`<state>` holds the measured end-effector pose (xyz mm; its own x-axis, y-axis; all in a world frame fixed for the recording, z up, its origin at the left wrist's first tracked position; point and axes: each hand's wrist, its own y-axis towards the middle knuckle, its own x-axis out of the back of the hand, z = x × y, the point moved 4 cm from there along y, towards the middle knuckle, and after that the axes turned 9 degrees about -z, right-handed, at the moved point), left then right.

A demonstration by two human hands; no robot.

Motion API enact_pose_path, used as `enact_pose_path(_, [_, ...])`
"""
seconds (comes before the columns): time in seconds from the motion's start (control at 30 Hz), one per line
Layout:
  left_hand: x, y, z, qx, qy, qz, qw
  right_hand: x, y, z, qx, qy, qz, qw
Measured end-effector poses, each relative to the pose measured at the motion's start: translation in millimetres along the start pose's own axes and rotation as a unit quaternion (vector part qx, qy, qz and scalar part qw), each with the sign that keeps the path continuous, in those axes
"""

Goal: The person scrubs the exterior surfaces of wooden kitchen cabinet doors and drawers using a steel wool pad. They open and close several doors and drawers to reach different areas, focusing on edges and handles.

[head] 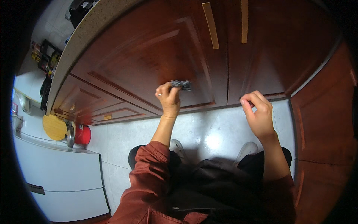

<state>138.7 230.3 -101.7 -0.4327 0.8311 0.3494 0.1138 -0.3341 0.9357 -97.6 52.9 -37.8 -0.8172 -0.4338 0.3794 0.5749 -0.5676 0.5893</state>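
Observation:
In my left hand (pixel 169 98) is a small bunched grey cleaning cloth (pixel 181 84), pinched between thumb and fingers. It appears to touch the lower part of a reddish-brown wooden cabinet door (pixel 145 53) with a raised panel; whether it is cloth or a scouring pad is not plain. My right hand (pixel 258 112) hangs in front of the bottom edge of the neighbouring door (pixel 268 61), its fingers loosely curled. Nothing shows in it, though the inside of the palm is partly hidden. Two gold handles, the left one (pixel 211 25) and the right one (pixel 244 21), flank the gap between the doors.
A speckled countertop edge (pixel 60 70) curves along the upper left. At left, a red bucket (pixel 83 134), a round wooden board (pixel 55 127) and a metal lid (pixel 70 136) stand by a white refrigerator (pixel 61 168). More wooden cabinets (pixel 324 126) rise at right above the pale tiled floor (pixel 117 140).

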Motion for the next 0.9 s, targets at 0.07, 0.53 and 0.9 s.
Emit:
enact_pose_path(0.07, [12.8,13.1,12.9,0.012,-0.009,-0.045,0.999,4.1,-3.7,0.0,0.005,-0.003,0.003,1.0])
enact_pose_path(0.53, [8.2,-4.8,18.8,0.163,-0.028,-0.065,0.984,-3.6,-6.0,-15.6,-0.002,-0.058,0.04,0.997])
enact_pose_path(0.9, [26.3,-50.2,67.9,0.326,0.012,-0.09,0.941,-11.1,-2.0,-6.0,0.016,-0.042,0.047,0.998])
